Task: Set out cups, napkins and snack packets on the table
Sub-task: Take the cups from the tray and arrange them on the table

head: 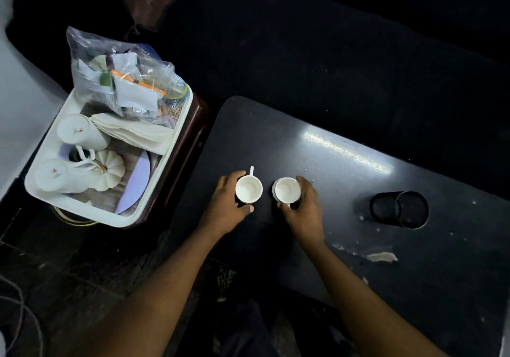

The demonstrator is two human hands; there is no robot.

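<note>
Hands gripped one white cup each, upright on dark table [345,169]: left hand [227,205] wrapped left cup [249,189], right hand [303,209] wrapped right cup [287,190], cups just apart. Tray [49,163] left of table held two more cups [80,131], napkins [135,133], plastic bag [121,80]. Black holder [398,209] lay right.

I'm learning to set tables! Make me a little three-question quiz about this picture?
1. True or false: both cups on the table stand upright.
2. How many cups still lie in the tray?
3. Where are the napkins? A) on the table B) in the tray C) in a hand

Key:
1. True: the left hand holds the left cup, the right hand the right cup.
2. Two: the far cup and near cup in the tray.
3. B: the napkins.
</note>
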